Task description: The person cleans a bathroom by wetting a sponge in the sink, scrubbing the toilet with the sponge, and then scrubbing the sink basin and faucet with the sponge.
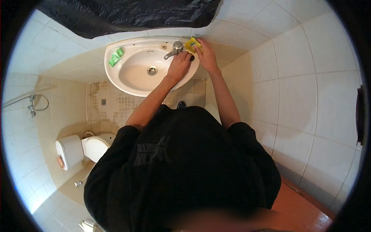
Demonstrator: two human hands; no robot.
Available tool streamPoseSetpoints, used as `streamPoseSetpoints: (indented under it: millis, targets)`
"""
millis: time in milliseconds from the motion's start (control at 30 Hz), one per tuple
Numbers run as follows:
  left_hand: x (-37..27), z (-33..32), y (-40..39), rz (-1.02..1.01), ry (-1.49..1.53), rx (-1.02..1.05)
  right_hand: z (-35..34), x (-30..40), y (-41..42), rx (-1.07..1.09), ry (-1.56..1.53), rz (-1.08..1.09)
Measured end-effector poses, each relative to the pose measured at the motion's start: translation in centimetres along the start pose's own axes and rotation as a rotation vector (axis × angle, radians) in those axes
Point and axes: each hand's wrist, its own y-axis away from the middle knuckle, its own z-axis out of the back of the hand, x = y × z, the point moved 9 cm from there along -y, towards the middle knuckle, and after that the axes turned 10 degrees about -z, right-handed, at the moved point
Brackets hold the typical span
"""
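In front of me is a white ceramic washbasin (114, 71) with a metal tap (177, 47) at its back right. My left hand (180, 65) is curled just below the tap, at the basin's right side. A small dark object (192, 58) shows at the edge of its fingers; most of it is hidden, so its kind is unclear. My right hand (207, 55) grips a yellow item (192, 44), perhaps a soap dish or a wrapper, at the basin's back right corner. Small bluish marks or bits show on the yellow surface. On the left rim lies a crumpled green wrapper (116, 57).
A metal drain (152, 70) sits in the bowl. Dark plastic sheeting (130, 16) hangs above the basin. To the left are a toilet (97, 146) with its cistern and a wall-mounted shower mixer (32, 105). A tiled wall (295, 95) bounds the right side.
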Motion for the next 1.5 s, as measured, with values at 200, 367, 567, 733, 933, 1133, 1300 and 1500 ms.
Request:
streamPoseSetpoints:
  millis: [200,367,567,733,933,1133,1300,1500]
  targets:
    - [-1.3,4.8,5.5,0.162,0.208,-0.286,-3.8,0.9,4.1,0.066,0.042,-0.075]
    - [0.3,7.2,12.8,0.445,0.271,-0.319,-3.2,4.5,6.9,0.174,0.005,-0.028]
    - [2.3,9.7,16.4,0.569,0.240,-0.338,-0.5,0.5,2.8,0.308,-0.123,-0.463]
    - [2.5,9.6,13.8,0.524,0.311,-0.307,1.7,1.2,-0.1,-0.060,0.015,0.016]
    - [0.4,7.9,8.6,0.339,0.368,-0.259,-4.8,3.6,8.2,0.118,0.199,0.138]
    - [-0.7,6.8,5.6,0.291,0.401,-0.238,-0.5,1.6,8.0,0.037,-0.280,-0.317]
    - [-0.7,4.5,3.0,0.197,0.339,-0.205,3.1,-3.3,2.9,-0.395,-0.354,-0.368]
    - [0.4,0.6,1.0,0.227,0.197,-0.135,-0.8,-3.7,4.2,-0.396,-0.099,-0.349]
